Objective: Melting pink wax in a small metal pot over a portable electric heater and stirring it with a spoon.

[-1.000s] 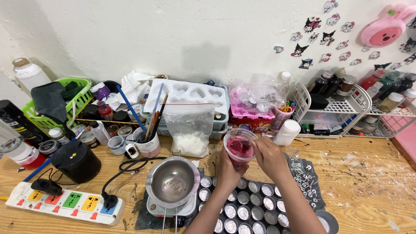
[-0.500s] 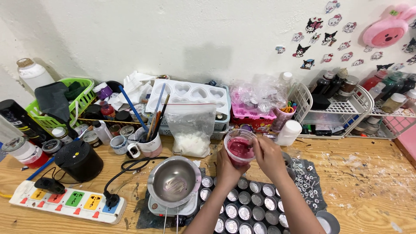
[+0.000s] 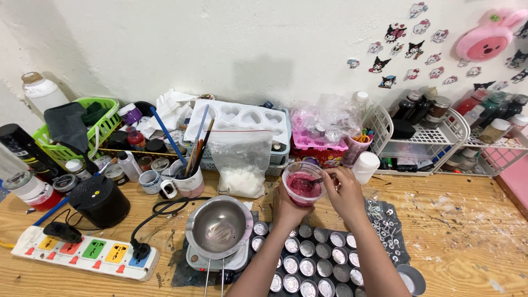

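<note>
Pink liquid fills a clear plastic cup (image 3: 302, 184), raised above the rows of small round tins (image 3: 308, 256). Left hand (image 3: 287, 206) wraps the cup from below, fingers closed on it. Right hand (image 3: 345, 190) pinches a thin stirrer dipped over its rim.

Home craft corner, likely candle or wax making. A scuffed wooden table (image 3: 467, 231) is sitting against a white wall (image 3: 247, 44) carrying cartoon stickers (image 3: 410, 49). A metal melting pot (image 3: 219, 225) is resting on a small heater, rows of little tins (image 3: 308, 258) are waiting beside it, and heart-shaped moulds (image 3: 247, 118), brushes (image 3: 195, 148) and bottle racks (image 3: 434, 137) are crowding the back.
</note>
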